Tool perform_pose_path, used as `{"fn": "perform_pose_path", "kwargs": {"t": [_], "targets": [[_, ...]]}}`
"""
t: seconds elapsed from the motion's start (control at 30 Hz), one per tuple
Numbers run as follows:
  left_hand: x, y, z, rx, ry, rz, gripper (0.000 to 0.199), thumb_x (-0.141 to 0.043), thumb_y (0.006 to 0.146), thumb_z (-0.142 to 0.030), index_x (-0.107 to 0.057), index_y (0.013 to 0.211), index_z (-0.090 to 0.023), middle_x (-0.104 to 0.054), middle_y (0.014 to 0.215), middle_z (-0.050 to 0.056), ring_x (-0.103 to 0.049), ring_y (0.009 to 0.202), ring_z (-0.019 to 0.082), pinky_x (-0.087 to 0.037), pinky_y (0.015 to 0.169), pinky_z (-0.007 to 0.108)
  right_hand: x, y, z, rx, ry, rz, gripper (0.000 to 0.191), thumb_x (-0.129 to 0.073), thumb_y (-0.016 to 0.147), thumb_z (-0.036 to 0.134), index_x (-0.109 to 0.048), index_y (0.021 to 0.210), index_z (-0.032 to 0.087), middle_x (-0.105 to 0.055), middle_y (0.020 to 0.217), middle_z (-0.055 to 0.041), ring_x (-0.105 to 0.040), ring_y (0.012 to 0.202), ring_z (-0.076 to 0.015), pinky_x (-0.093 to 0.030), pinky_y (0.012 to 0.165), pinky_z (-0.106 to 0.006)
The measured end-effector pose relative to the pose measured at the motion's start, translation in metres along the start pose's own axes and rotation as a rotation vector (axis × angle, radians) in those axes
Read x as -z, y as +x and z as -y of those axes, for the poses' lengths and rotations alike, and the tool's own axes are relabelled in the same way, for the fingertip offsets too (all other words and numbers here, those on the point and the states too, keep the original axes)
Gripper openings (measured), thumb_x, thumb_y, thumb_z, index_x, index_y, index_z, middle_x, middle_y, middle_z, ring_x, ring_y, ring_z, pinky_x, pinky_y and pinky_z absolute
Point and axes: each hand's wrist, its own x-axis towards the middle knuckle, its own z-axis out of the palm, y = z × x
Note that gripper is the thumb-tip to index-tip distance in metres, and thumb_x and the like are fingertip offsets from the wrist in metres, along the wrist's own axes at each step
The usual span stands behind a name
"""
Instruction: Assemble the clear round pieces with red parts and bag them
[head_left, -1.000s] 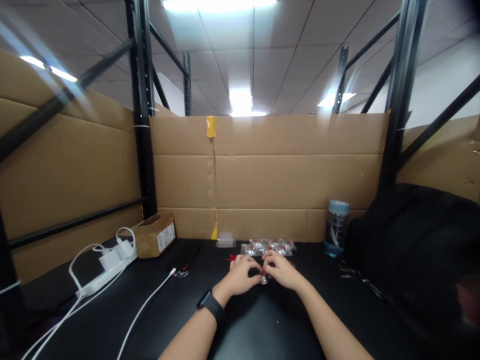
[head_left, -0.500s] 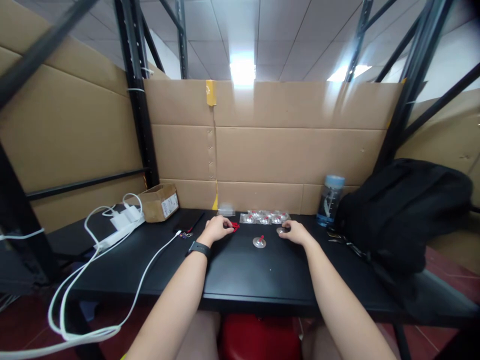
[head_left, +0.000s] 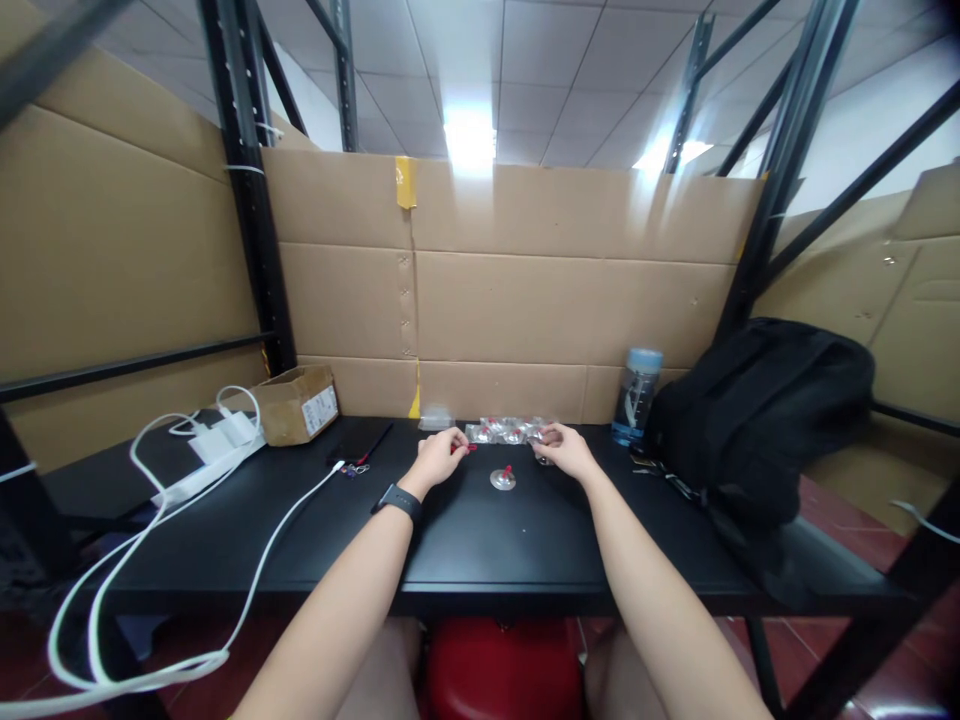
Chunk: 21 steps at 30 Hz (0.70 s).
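Note:
My left hand (head_left: 441,458) is closed in a pinch over a small red plastic piece (head_left: 472,447) whose tip shows beyond the fingers. The rest of that piece is hidden. To the right, my right hand (head_left: 568,452) grips the rim of a clear suction cup (head_left: 544,459) between thumb and fingers, just over the table. Between the hands and nearer to me, another clear suction cup (head_left: 502,481) lies on the black table with a red peg (head_left: 508,469) standing up from its middle. Behind the hands runs a row of clear wrapped pieces (head_left: 506,431) with red parts inside.
A small clear plastic box (head_left: 436,419) sits near the cardboard wall (head_left: 495,300). On the left are a phone (head_left: 358,443), an opened carton (head_left: 300,405) and a power strip (head_left: 214,465) with white cables. A water bottle (head_left: 637,398) and black backpack (head_left: 765,420) stand right.
The view has turned slightly to the right. My left hand has shifted a little right, toward the middle, and less red shows at its fingertips. The right hand still holds its suction cup.

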Motion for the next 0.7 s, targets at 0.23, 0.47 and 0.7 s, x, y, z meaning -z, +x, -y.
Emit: {"fn": "perform_pose_path", "kwargs": {"t": [0.23,0.47,0.7], "targets": [[0.001,-0.001,-0.022,-0.049,-0.148,-0.155,0.013,-0.065,0.089,-0.032,-0.076,0.094,-0.027,-0.078,0.097,-0.001,-0.07,0.094,0.02,-0.046,0.089,0.031,-0.031,-0.014,0.045,0.11,0.419,-0.008,0.069,-0.086,0.058,0.038,-0.047,0.113,0.026,-0.069,0.093,-0.0015,-0.067,0.077,-0.0173,-0.056,0.077,-0.034],[-0.007,0.0,-0.032,-0.113,-0.286,-0.124,0.019,-0.061,0.092,-0.036,-0.075,0.097,-0.024,-0.078,0.1,0.0,-0.07,0.094,0.02,-0.048,0.089,0.029,-0.058,-0.03,0.074,0.209,0.465,0.141,0.061,-0.083,0.065,0.033,-0.048,0.114,0.026,-0.069,0.105,-0.0041,-0.069,0.089,-0.0185,-0.055,0.071,-0.027],[-0.015,0.002,-0.03,-0.165,-0.314,-0.178,0.017,-0.06,0.091,-0.03,-0.073,0.098,-0.023,-0.072,0.107,0.004,-0.065,0.104,0.02,-0.048,0.093,0.03,-0.06,-0.029,0.068,0.225,0.498,0.17,0.053,-0.085,0.065,0.033,-0.055,0.108,0.024,-0.07,0.111,-0.0072,-0.07,0.098,-0.0219,-0.057,0.075,-0.03]]}}
